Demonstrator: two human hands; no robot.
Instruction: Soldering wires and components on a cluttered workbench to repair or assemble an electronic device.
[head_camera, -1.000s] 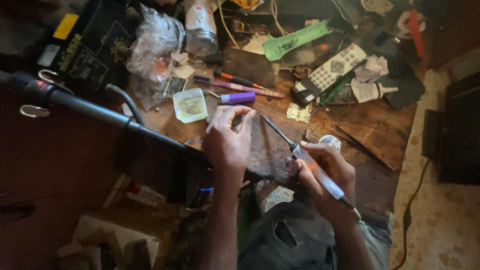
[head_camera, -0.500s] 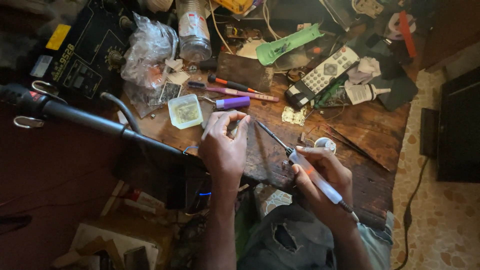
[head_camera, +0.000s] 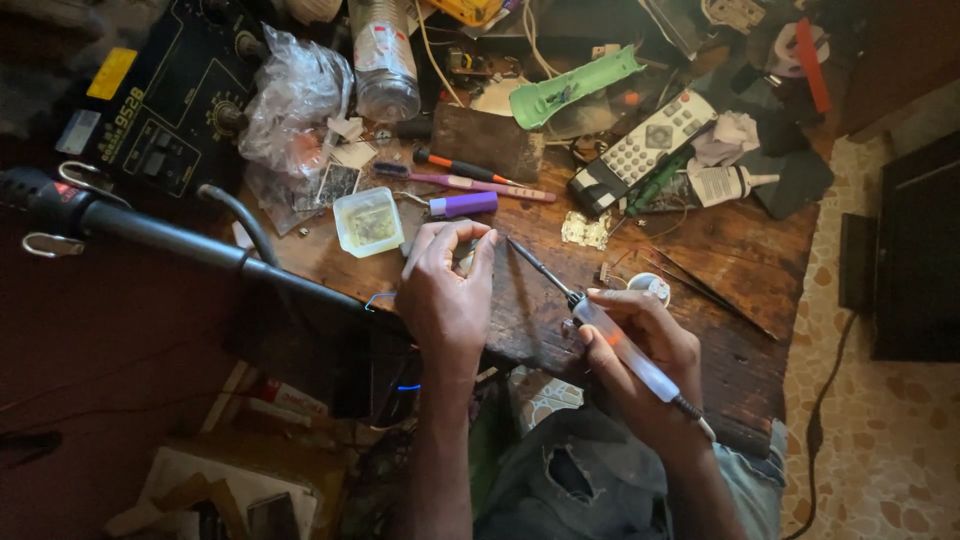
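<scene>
My left hand (head_camera: 446, 293) rests on the wooden workbench (head_camera: 740, 260), fingers pinched on a small part that they mostly hide. My right hand (head_camera: 640, 350) grips a soldering iron (head_camera: 600, 325) with a pale translucent handle. Its dark tip points up and left, ending right beside my left fingertips. Both forearms reach up from the bottom of the view, above my lap in torn jeans (head_camera: 590, 480).
A small clear plastic tub (head_camera: 368, 221), a purple tube (head_camera: 463, 205) and screwdrivers (head_camera: 470, 175) lie just beyond my left hand. A grey remote (head_camera: 640, 150), green casing (head_camera: 575, 88), plastic bag (head_camera: 295, 100) and black station box (head_camera: 165, 110) crowd the back. A dark hose (head_camera: 180, 238) crosses left.
The view shifted slightly, so the bench sits a little lower and left in frame. Both hands keep the same pose, iron tip still at my left fingers.
</scene>
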